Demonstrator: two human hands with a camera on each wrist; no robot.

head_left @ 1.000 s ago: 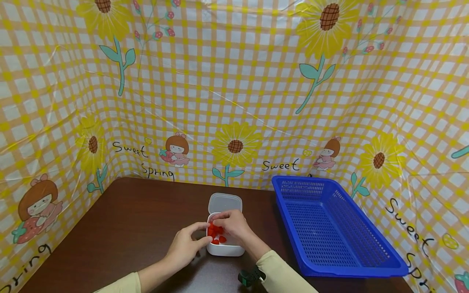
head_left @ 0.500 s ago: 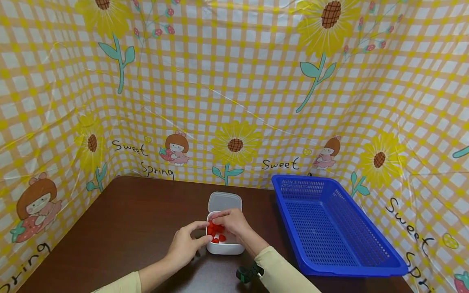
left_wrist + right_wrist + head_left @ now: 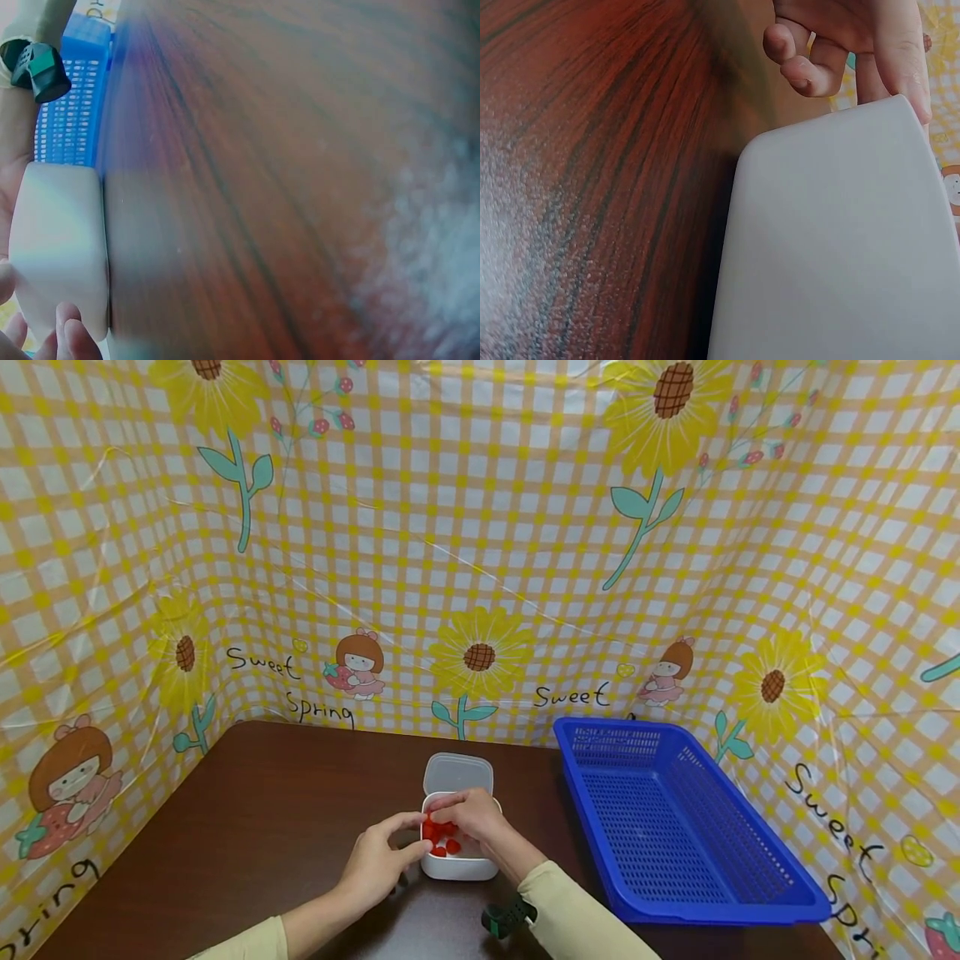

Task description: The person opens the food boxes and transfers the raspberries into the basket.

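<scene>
White box [image 3: 459,869] on brown table [image 3: 300,777], pale lid [image 3: 459,773] just behind | head: left hand [image 3: 378,860] grips the box's left side; right hand [image 3: 478,818] is in the box by red bits [image 3: 452,846], can't tell if it pinches one | left wrist: blue basket [image 3: 75,112] past the box | right wrist: left hand's thumb touches the box's rim

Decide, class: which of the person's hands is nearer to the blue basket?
Right. The right hand is over the white box, left of the blue basket; the left hand is at the box's left side, farther from the basket.
</scene>
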